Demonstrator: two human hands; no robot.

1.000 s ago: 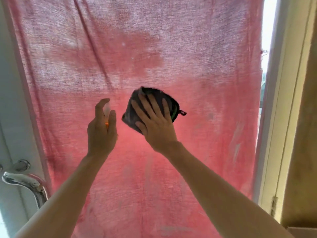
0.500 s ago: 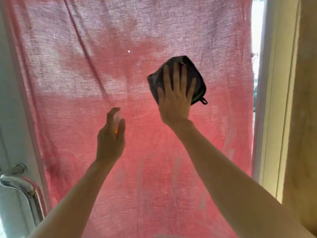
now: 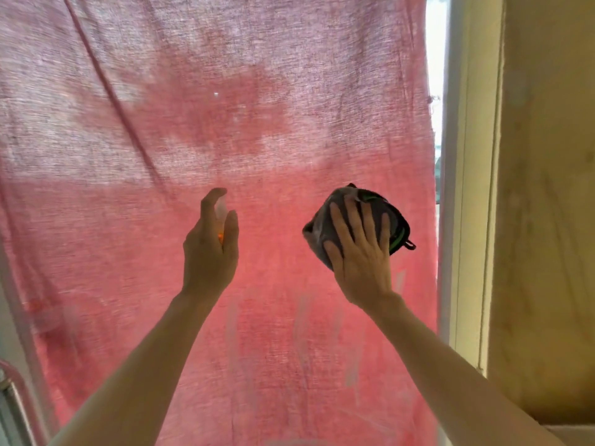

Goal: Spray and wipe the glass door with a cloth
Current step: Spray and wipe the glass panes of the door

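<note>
The glass door (image 3: pixel 257 130) fills the view, with a red curtain hanging behind the pane. A dark grey cloth (image 3: pixel 325 223) with a green edge lies flat against the glass right of centre. My right hand (image 3: pixel 360 252) presses it there with straight, spread fingers. My left hand (image 3: pixel 209 249) is raised left of centre and grips a small clear spray bottle (image 3: pixel 221 210), forefinger curled over its top. Most of the bottle is hidden behind that hand; a bit of orange shows between the fingers.
A white door frame (image 3: pixel 463 188) runs down the right side, with a beige wall (image 3: pixel 547 220) beyond it. A metal door handle (image 3: pixel 9 387) sits at the lower left edge. Pale streaks mark the lower glass.
My right hand slid the cloth up and to the right, then down to the lower right of the pane. My left hand with the bottle stayed raised, shifting slightly right.
</note>
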